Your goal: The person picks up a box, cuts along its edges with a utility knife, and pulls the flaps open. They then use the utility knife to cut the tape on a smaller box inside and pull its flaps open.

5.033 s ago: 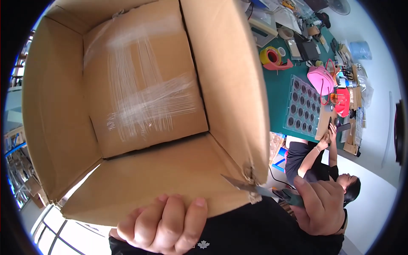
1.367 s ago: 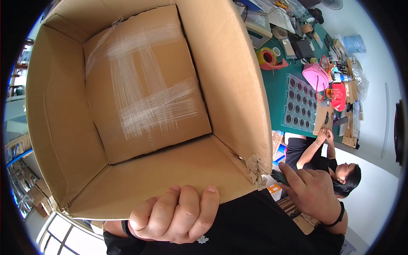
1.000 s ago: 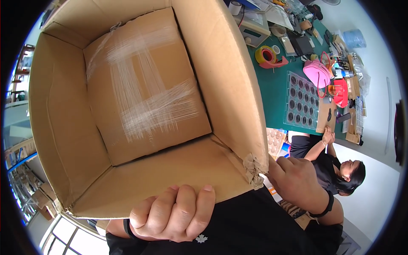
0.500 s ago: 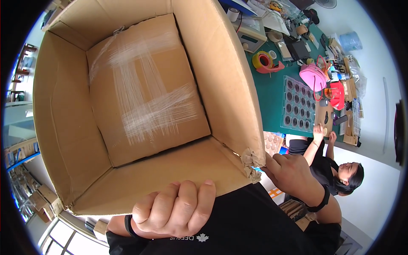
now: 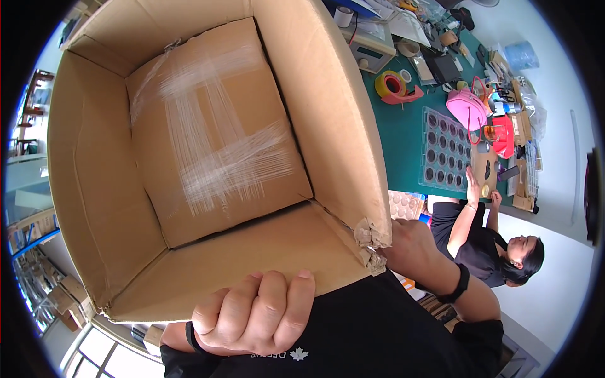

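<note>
A large cardboard box (image 5: 334, 107) with its top open fills most of the view, tilted so I look into it. Strips of clear tape (image 5: 220, 151) run across its bottom inside. My left hand (image 5: 255, 315) grips the near wall, fingers curled over the rim. The right near corner of the box is torn and crumpled (image 5: 368, 242). Beside that corner, against the outside of the box, is my right hand (image 5: 409, 246); its fingers are hidden behind the cardboard.
Right of the box stands a green-topped table (image 5: 403, 148) with a clear tray of dark round pieces (image 5: 444, 151), a tape dispenser (image 5: 397, 88) and a pink bag (image 5: 466, 110). Another person (image 5: 485, 252) sits there, hands at the table's edge. Shelves with cartons (image 5: 63, 296) line the left.
My right hand has slid farther behind the torn corner, hiding its fingers. The box and my left hand have barely shifted. The other person's hand has moved toward the clear tray.
</note>
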Demonstrator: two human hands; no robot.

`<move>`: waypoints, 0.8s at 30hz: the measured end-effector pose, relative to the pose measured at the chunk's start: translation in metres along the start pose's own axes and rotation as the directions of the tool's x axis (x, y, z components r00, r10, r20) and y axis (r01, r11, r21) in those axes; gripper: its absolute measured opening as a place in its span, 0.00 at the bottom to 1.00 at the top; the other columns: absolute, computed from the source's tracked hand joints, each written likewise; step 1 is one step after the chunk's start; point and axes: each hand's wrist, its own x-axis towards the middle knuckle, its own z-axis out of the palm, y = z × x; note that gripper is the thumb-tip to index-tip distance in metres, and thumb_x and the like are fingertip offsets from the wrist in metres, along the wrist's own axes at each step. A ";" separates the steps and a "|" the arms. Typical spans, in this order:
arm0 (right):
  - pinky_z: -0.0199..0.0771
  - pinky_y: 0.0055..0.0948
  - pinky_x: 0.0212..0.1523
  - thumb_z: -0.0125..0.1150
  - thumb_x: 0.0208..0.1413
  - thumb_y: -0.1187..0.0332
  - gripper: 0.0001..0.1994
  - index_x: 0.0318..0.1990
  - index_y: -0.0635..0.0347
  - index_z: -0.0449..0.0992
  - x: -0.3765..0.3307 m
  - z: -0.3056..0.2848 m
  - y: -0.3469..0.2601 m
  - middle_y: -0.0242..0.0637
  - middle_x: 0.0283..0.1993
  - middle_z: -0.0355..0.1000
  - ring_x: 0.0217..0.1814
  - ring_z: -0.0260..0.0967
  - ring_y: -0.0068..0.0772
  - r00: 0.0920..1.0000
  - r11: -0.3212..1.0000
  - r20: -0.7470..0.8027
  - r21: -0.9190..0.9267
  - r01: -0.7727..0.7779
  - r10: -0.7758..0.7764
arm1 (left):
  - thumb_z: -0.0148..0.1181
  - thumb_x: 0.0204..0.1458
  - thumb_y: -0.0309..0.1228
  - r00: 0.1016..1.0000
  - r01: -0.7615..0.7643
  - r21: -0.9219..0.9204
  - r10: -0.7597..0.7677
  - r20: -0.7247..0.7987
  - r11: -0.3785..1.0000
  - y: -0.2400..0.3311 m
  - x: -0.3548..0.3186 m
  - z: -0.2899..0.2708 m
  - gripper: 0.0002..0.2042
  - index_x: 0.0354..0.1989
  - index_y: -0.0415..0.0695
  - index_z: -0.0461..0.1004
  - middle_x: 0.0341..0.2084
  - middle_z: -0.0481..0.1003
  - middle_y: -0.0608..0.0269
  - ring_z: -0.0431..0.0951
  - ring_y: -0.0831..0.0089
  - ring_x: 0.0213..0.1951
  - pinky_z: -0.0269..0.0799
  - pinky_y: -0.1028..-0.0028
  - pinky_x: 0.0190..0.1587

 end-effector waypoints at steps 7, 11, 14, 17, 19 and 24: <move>0.70 0.35 0.19 0.59 0.58 0.67 0.09 0.43 0.58 0.73 -0.005 0.011 0.003 0.35 0.22 0.68 0.20 0.72 0.36 0.999 1.000 -0.035 0.027 0.006 -0.005 | 0.60 0.44 0.36 0.999 0.025 0.007 -0.025 -0.027 1.000 -0.001 0.001 0.003 0.11 0.39 0.57 0.78 0.23 0.71 0.79 0.70 0.81 0.28 0.62 0.74 0.39; 0.69 0.36 0.18 0.59 0.58 0.67 0.11 0.46 0.58 0.73 -0.001 0.021 0.006 0.35 0.23 0.68 0.19 0.71 0.38 0.998 0.998 -0.055 0.057 -0.015 0.018 | 0.60 0.45 0.35 0.996 0.032 0.027 -0.030 -0.082 0.999 0.000 0.000 0.007 0.10 0.38 0.57 0.78 0.22 0.71 0.79 0.70 0.82 0.28 0.62 0.75 0.38; 0.69 0.36 0.18 0.58 0.59 0.67 0.13 0.49 0.58 0.72 0.010 0.031 0.009 0.36 0.23 0.68 0.19 0.71 0.38 0.991 0.988 -0.124 0.139 0.065 -0.048 | 0.60 0.46 0.35 0.999 -0.009 0.016 0.009 -0.040 1.000 -0.004 -0.001 0.004 0.10 0.38 0.57 0.78 0.23 0.71 0.79 0.70 0.81 0.28 0.61 0.76 0.38; 0.69 0.37 0.18 0.59 0.56 0.69 0.14 0.50 0.59 0.73 -0.004 0.032 0.008 0.37 0.23 0.69 0.21 0.72 0.39 0.998 0.997 0.003 0.049 -0.059 0.059 | 0.60 0.47 0.35 0.999 -0.025 0.016 0.026 -0.021 1.000 -0.004 0.000 0.004 0.09 0.38 0.57 0.78 0.23 0.71 0.79 0.70 0.82 0.28 0.61 0.76 0.37; 0.69 0.37 0.18 0.59 0.54 0.68 0.13 0.47 0.59 0.74 -0.005 0.036 0.009 0.38 0.23 0.69 0.22 0.73 0.39 0.998 0.996 -0.005 0.063 -0.055 0.055 | 0.59 0.48 0.35 1.000 -0.007 0.030 0.007 -0.023 1.000 -0.001 0.000 0.003 0.09 0.38 0.57 0.78 0.23 0.71 0.79 0.70 0.82 0.28 0.61 0.76 0.37; 0.69 0.33 0.22 0.63 0.53 0.68 0.07 0.38 0.58 0.76 0.001 0.063 0.022 0.36 0.24 0.69 0.24 0.72 0.34 0.997 0.964 -0.071 0.264 0.023 -0.004 | 0.59 0.47 0.37 0.994 0.001 0.050 0.005 -0.109 0.999 -0.003 -0.002 0.008 0.10 0.39 0.58 0.78 0.24 0.71 0.80 0.70 0.82 0.28 0.61 0.76 0.37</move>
